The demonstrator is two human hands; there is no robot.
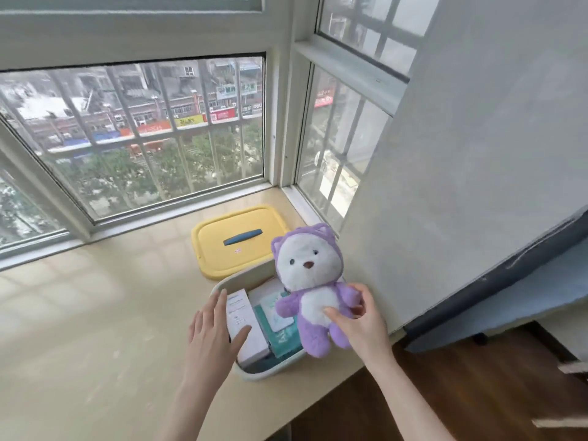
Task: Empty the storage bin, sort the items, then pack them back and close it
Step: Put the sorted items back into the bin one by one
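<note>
A pale storage bin (245, 279) stands open on the beige window ledge (95, 313). My right hand (359, 326) grips a purple and white plush bear (313, 281) by its belly and arm, holding it upright over the bin's right side. Over the bin's left rim hovers my left hand (211, 329), fingers spread and holding nothing. Inside the bin lie a white carton (243, 316) on the left and teal and white packets (276, 319) in the middle. The bin's yellow lid (232, 240) with a blue handle lies flat just behind the bin.
Windows with bars run along the back and right of the ledge. A grey wall (461, 186) rises close to the bin's right side. The ledge's front edge drops to a dark wooden floor (461, 393) at lower right.
</note>
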